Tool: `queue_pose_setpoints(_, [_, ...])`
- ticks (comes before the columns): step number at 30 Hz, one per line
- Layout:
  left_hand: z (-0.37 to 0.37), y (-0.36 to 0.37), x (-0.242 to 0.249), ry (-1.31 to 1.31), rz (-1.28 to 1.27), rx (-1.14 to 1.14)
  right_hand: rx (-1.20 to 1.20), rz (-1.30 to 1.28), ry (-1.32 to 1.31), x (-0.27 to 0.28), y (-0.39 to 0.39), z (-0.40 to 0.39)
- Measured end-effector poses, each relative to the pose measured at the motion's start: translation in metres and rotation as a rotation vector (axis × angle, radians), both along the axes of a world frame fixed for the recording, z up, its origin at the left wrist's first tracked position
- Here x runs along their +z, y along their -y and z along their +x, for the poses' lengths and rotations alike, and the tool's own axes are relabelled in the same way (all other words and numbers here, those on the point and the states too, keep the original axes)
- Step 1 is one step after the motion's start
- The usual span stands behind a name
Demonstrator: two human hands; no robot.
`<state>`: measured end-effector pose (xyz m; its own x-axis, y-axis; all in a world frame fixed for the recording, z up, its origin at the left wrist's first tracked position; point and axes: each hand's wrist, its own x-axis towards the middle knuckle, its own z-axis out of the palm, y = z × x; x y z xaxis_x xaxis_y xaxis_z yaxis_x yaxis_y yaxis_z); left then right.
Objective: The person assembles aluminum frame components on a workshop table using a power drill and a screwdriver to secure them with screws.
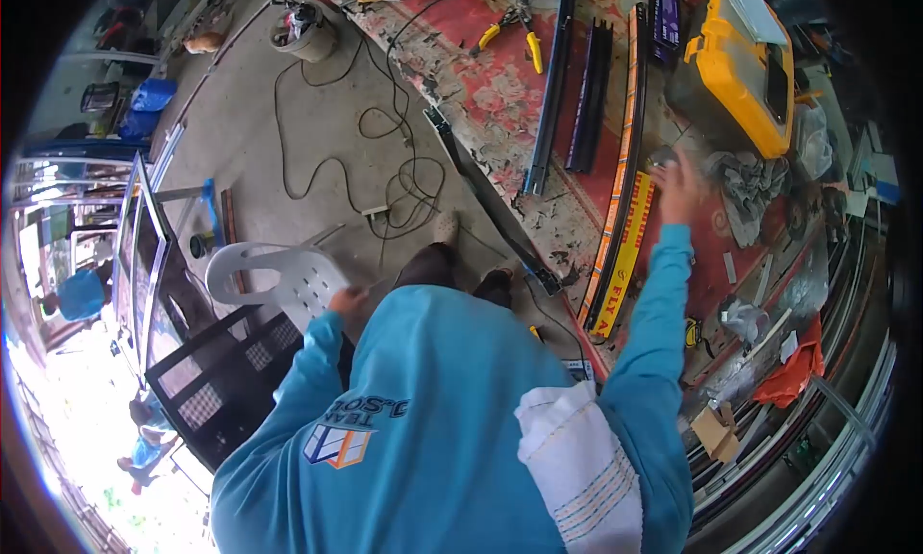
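Note:
My right hand [679, 191] reaches over the carpeted bench with its fingers stretched apart. Its fingertips are right at a small dark object [663, 157] and the upper end of a metal profile with yellow printed film [625, 256]. Alongside lies a longer dark profile with an orange strip [623, 141]. Low at my left side, my left hand [348, 301] is beside the edge of a white plastic chair [288, 280]; its fingers are too small and blurred to make out.
Yellow-handled pliers [514, 30], dark profiles [591, 98], a yellow toolbox [740, 69] and a grey rag [750, 189] lie on the bench [481, 122]. A tape measure [694, 332] is near my right arm. A cable [336, 170] loops across the floor beside a bucket [306, 37].

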<state>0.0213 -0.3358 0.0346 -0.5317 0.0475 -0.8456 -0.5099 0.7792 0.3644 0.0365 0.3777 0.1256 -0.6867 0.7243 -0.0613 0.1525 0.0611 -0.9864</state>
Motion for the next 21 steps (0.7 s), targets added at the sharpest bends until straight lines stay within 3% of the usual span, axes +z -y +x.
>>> queue_pose_setpoints(1, [-0.032, -0.021, -0.003, -0.054, -0.011, -0.221, 0.076, -0.162, -0.079, 0.03, 0.049, -0.018])
queue_pose_setpoints(2, [-0.057, -0.044, -0.007, -0.183, 0.038, -0.28, 0.187, -0.304, -0.132, 0.043, 0.088, -0.032])
queue_pose_setpoints(3, [-0.082, -0.075, 0.006, -0.369, 0.188, -0.308, 0.249, -0.387, -0.151, 0.047, 0.12, -0.047])
queue_pose_setpoints(4, [-0.105, -0.105, 0.012, -0.331, 0.284, -0.176, 0.322, -0.44, -0.196, 0.047, 0.147, -0.061])
queue_pose_setpoints(6, [-0.15, -0.157, 0.025, -0.425, 0.398, -0.165, 0.427, -0.499, -0.235, 0.045, 0.186, -0.081])
queue_pose_setpoints(8, [-0.183, -0.201, 0.054, -0.347, 0.655, -0.091, 0.496, -0.438, -0.211, 0.039, 0.206, -0.096])
queue_pose_setpoints(13, [-0.212, -0.262, 0.101, -0.334, 1.019, -0.016, 0.541, -0.343, -0.127, 0.038, 0.231, -0.12])
queue_pose_setpoints(17, [-0.219, -0.273, 0.103, -0.18, 1.208, 0.027, 0.55, -0.338, -0.073, 0.04, 0.251, -0.14])
queue_pose_setpoints(21, [-0.225, -0.273, 0.086, -0.175, 1.127, 0.063, 0.518, -0.408, -0.021, 0.043, 0.266, -0.158])
